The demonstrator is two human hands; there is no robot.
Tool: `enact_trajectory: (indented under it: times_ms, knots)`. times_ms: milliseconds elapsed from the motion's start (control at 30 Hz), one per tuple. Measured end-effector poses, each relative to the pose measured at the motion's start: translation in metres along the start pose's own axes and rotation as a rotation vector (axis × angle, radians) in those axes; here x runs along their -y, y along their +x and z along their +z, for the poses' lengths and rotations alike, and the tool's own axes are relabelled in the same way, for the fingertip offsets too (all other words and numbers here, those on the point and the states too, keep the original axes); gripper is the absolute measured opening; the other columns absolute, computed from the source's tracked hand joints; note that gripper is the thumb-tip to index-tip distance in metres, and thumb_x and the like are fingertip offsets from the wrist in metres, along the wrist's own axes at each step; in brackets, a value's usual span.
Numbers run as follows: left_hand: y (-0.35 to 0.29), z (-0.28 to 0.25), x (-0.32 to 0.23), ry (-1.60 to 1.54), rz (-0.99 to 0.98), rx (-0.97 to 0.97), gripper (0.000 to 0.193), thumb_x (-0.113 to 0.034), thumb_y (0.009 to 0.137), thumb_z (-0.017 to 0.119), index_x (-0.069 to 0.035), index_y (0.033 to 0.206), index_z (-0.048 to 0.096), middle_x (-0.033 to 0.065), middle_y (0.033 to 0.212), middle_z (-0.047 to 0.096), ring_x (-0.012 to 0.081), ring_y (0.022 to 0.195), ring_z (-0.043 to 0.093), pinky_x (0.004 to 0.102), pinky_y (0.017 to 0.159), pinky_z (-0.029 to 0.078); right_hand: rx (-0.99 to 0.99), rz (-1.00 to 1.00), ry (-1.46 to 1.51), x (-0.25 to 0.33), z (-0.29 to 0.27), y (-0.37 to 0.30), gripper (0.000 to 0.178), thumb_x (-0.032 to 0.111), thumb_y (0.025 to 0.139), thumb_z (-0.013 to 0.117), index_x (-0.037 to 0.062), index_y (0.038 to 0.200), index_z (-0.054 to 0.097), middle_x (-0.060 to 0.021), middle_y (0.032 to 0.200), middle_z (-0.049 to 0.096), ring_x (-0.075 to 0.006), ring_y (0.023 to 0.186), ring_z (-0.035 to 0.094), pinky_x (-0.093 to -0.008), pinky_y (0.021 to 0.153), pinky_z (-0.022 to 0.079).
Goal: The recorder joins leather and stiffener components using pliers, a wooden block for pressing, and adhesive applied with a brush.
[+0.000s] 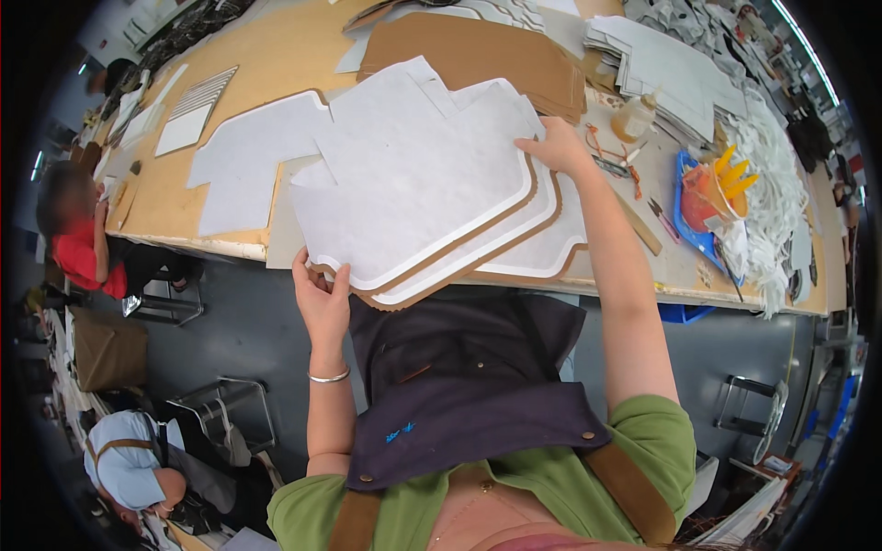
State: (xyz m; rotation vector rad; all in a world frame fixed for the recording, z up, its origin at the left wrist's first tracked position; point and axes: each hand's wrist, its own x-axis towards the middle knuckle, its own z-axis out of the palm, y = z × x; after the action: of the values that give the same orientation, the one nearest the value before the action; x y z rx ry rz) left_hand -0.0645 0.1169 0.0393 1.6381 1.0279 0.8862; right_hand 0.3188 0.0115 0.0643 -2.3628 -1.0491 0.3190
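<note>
With both hands I hold a large white-faced panel (413, 174) with a brown border, raised at an angle over the near table edge. The thumb and fingers of my left hand (322, 298) pinch its near left corner. My right hand (559, 147) grips its far right edge, thumb on top. Beneath it, similar brown-edged panels (544, 259) lie fanned out toward me; whether my fingers also hold one of them, I cannot tell. To the left, another white-faced panel (243, 147) lies flat. A plain brown panel (469, 55) rests behind.
At right stand a glue bottle (634, 118), scissors (663, 220), a wooden strip (634, 225) and a blue tray (694, 207) with an orange pot (709, 195). White scraps (767, 193) hang over the edge. Other people (87, 230) sit at left; stools (749, 404) stand on the floor.
</note>
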Motion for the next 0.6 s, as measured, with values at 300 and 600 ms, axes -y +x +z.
enact_trajectory:
  times_ms: [300,600]
  knots:
    - [0.044,-0.048,-0.054,-0.283,0.29,-0.262,0.061,0.004,0.084,0.059,0.001,0.134,0.025,0.0139,0.102,0.059,0.0125,0.09,0.056,0.023,0.078,0.046,-0.116,-0.133,0.486,0.097,-0.091,0.027,0.044,0.023,0.072,0.074,-0.0012,0.107,0.062,-0.0113,0.092,0.067,-0.0189,0.078,0.065,-0.0309,0.069,0.052]
    - [0.094,-0.023,-0.015,-0.178,0.133,-0.106,0.056,0.004,0.084,0.057,-0.008,0.134,0.035,0.0101,0.104,0.056,0.0092,0.075,0.053,0.0224,0.065,0.047,-0.162,-0.13,0.27,0.071,-0.016,0.095,0.044,0.032,0.068,0.075,0.004,0.101,0.067,-0.015,0.093,0.067,-0.025,0.087,0.065,-0.0343,0.079,0.05]
